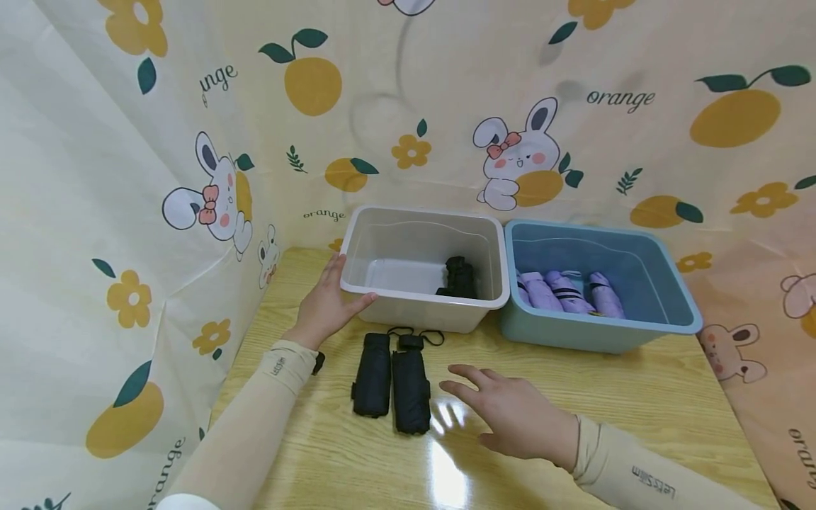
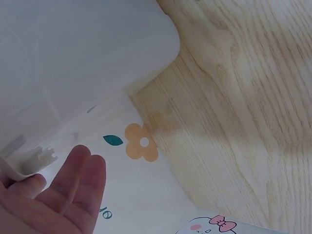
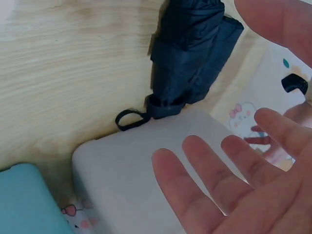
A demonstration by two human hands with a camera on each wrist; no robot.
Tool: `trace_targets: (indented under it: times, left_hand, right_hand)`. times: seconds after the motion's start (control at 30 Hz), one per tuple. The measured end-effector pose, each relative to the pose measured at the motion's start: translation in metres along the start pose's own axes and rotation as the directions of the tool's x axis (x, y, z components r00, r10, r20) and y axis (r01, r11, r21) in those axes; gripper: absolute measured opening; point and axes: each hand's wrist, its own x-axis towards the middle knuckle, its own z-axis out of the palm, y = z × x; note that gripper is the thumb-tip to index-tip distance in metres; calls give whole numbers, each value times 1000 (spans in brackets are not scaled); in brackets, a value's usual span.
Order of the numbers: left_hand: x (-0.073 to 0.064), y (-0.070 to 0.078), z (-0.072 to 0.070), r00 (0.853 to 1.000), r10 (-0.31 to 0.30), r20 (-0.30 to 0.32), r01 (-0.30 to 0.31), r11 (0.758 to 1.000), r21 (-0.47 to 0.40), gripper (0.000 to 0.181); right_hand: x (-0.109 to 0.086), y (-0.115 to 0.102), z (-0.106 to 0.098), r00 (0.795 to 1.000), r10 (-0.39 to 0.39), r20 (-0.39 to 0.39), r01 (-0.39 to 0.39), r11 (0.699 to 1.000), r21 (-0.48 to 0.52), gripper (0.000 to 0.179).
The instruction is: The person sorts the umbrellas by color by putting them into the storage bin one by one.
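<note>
At the left front corner of a beige plastic bin [image 1: 433,312], my left hand [image 1: 325,301] rests against the rim. Its thumb lies along the front, and the fingers reach up the left side. Two fingers [image 2: 90,187] look nearly straight in the left wrist view. My right hand [image 1: 519,414] hovers over the table with fingers spread, holding nothing. Left of it, two folded black umbrellas, one on the left [image 1: 372,375] and one nearer that hand [image 1: 411,389], lie side by side, wrist loops toward the bin. Inside the bin is another black folded item [image 1: 460,278], probably an umbrella.
Right beside the beige bin stands a blue bin [image 1: 599,329] with several folded purple umbrellas [image 1: 567,292] in it. Both stand on a wood-grain table [image 1: 331,453]. Printed cloth [image 1: 408,92] with rabbits and oranges hangs behind and at the sides.
</note>
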Motion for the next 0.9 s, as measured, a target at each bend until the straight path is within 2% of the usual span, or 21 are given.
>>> trace_targets:
  times: [0.17,0.33,0.7,0.9]
  left_hand:
    - [0,0,-3,1000,16,-9,-16,1000,-26,105]
    - [0,-1,-3,1000,18,-5,-18,1000,-10,104]
    - [2,-2,-1,1000,22,-10,-22,999,27,106]
    - [2,-2,-1,1000,19,-11,-18,999,41,106]
  right_hand:
    - [14,1,7,1000,-6,4,6,999,38,89]
    - [27,2,13,1000,-3,7,2,998,62,87]
    - [45,6,30,997,11,81,-19,995,94,97]
    - [53,8,40,995,31,91,-43,991,130,102]
